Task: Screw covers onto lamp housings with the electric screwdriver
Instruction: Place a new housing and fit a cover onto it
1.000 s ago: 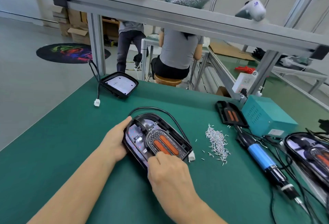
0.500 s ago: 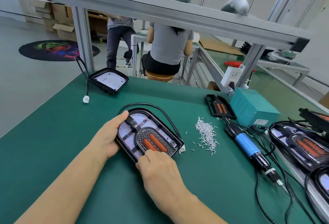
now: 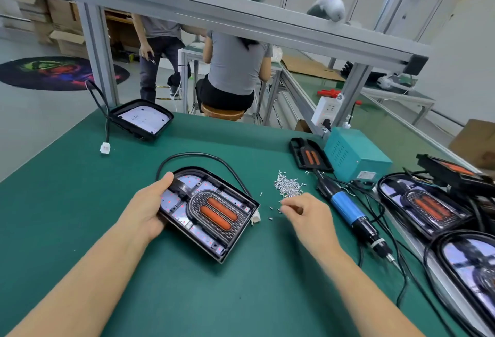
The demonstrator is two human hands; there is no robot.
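A black lamp housing (image 3: 235, 232) lies on the green table (image 3: 67, 202), with an oval cover (image 3: 217, 213) bearing two orange strips set in its middle. My left hand (image 3: 146, 209) grips the housing's left edge, thumb over the rim. My right hand (image 3: 308, 215) hovers at the near edge of a pile of small silver screws (image 3: 286, 184), fingertips pinched together; whether a screw is between them I cannot tell. The electric screwdriver (image 3: 348, 209), black with a blue grip, lies on the table right of that hand, untouched.
Another housing (image 3: 142, 119) with a cable and white plug sits at the back left. A spare cover (image 3: 308, 154) and a teal power box (image 3: 356, 154) stand at the back right. Several more housings (image 3: 420, 202) and cables crowd the right edge. Two people are beyond the table.
My right hand left the cover and moved right to the screw pile. The left hand stays on the housing. The camera has shifted a little.
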